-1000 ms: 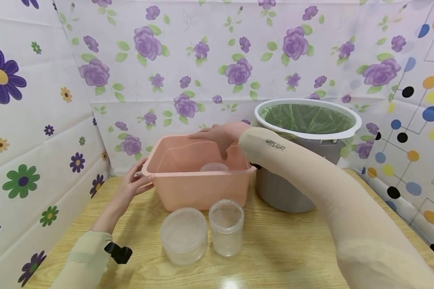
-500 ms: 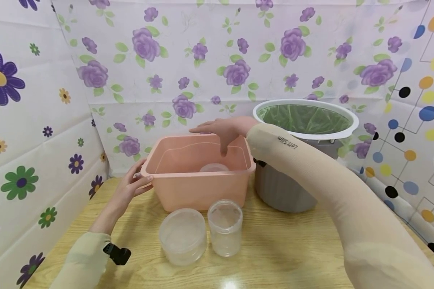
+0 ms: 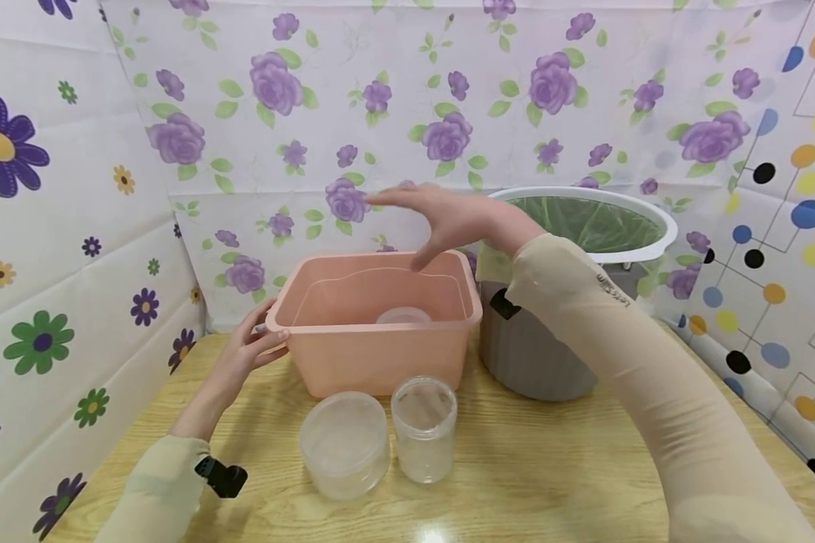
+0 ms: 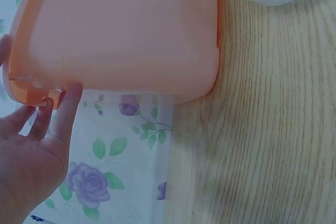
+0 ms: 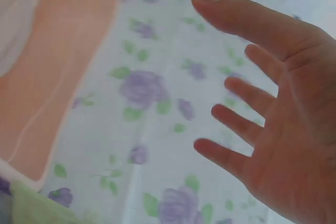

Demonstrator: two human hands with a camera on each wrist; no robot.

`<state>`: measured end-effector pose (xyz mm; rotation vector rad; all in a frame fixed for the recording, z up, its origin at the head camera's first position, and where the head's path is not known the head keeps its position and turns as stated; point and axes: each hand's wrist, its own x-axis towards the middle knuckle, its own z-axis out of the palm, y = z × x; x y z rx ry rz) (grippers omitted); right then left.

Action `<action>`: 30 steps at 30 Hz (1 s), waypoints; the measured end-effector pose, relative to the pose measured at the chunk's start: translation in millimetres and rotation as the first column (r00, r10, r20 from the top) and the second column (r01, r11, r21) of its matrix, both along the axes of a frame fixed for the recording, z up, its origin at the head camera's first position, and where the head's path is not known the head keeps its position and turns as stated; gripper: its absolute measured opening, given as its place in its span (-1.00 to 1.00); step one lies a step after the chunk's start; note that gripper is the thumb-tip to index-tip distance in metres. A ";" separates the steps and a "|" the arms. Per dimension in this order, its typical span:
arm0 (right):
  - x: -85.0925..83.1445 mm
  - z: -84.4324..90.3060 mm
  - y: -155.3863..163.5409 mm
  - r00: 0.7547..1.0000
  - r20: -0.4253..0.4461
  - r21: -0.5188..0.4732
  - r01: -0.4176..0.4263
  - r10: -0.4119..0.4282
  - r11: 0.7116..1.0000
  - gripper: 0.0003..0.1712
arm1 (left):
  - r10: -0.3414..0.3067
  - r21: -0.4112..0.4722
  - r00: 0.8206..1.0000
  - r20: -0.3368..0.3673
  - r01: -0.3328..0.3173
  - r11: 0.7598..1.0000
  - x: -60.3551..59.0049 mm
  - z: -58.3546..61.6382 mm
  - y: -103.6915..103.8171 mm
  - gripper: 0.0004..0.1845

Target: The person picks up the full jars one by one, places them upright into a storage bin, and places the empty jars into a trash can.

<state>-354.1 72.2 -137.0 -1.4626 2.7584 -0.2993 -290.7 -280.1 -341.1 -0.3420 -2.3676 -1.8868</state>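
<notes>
I see the wooden surface [image 3: 557, 467] first, walled in by flowered sheets. On it, at the back right, stands a grey bin [image 3: 536, 362] with a white rim and a green liner. Just left of it sits the pink tub [image 3: 373, 347], with a small clear lid [image 3: 403, 315] lying on its floor. My left hand [image 3: 244, 354] rests against the tub's left end, its fingers [image 4: 65, 111] straight and touching the rim, not wrapped round it. My right hand [image 3: 448, 219] hovers above the tub's far edge, its fingers [image 5: 236, 121] spread and released, holding nothing. In front of the tub stand a low clear tub with a lid [image 3: 345, 443] and a taller clear jar [image 3: 424, 426], side by side.
</notes>
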 end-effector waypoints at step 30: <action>88.2 -13.3 120.5 0.825 -0.503 -0.506 -0.039 -0.258 0.862 -0.38 | -0.010 -0.007 1.000 0.000 0.010 1.000 0.1 0.7 0.0 -0.24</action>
